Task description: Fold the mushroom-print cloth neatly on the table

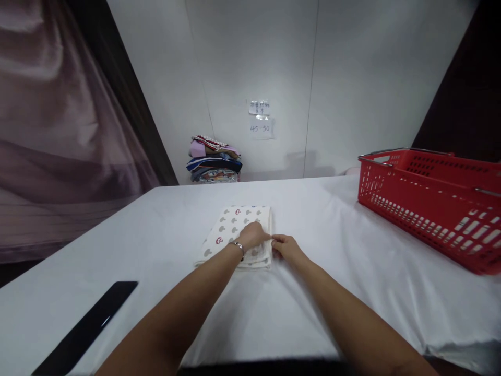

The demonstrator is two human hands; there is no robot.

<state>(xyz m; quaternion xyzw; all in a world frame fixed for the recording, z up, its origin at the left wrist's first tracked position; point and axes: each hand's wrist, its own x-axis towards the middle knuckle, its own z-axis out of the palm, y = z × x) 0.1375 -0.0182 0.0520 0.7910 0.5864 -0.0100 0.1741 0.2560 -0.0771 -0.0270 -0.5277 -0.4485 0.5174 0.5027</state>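
Note:
A folded white cloth [224,230], printed with grey and red mushroom shapes, lies flat on the white-covered table. My left hand [252,235], a bracelet at its wrist, rests over the right part of the cloth with its fingers curled in at the right edge. At that same edge my right hand [285,246] is closed in a pinch on the cloth, its fingertips close to those of my left hand. Several layers show along the near fold. What lies beneath my left palm is hidden.
A red plastic basket [415,193] with metal handles stands at the right. Folded fabrics are stacked in a pile [214,162] by the back wall, near paper signs [261,128]. On the left lies a long black flat object [88,324]; a pinkish curtain [58,130] hangs beyond.

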